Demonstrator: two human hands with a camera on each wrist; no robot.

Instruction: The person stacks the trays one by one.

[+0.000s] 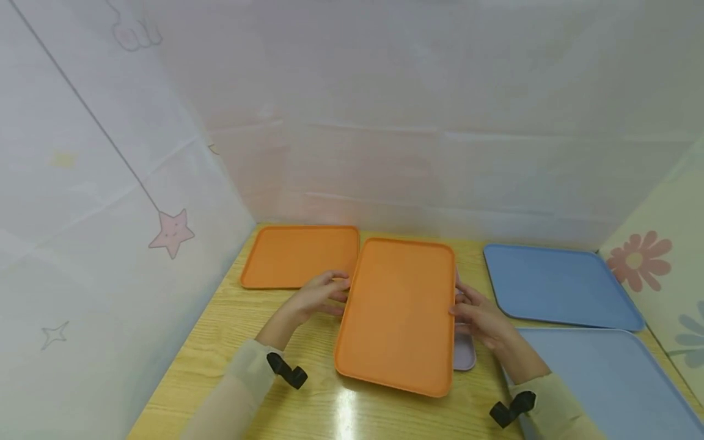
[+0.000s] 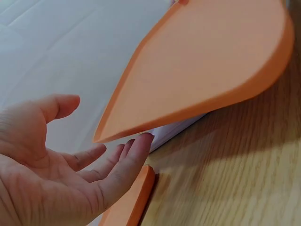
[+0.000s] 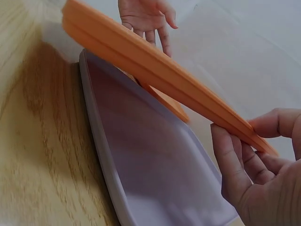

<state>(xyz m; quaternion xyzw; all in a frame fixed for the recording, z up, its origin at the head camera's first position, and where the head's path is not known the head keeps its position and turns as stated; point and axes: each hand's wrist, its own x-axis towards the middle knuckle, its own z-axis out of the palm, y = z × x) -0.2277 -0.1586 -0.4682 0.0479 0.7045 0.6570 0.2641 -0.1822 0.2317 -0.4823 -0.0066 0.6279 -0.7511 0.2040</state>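
right hand (image 1: 481, 318) pinching right edge of upper orange tray (image 1: 396, 318), thumb on top, fingers beneath. tray tilted, raised at centre of counter (image 1: 214, 330), partly covering lavender tray (image 3: 155, 160) below. left hand (image 1: 316, 296) released, fingers loosely extended just beside tray's left edge; contact unclear. lower orange tray (image 1: 299, 256) flat at far left. blue tray (image 1: 561, 287) far right; pale blue tray (image 1: 599, 379) near right, partly behind right forearm.

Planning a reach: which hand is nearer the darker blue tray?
Right. The right hand is just left of the darker blue tray; the left hand is farther, past the raised orange tray.
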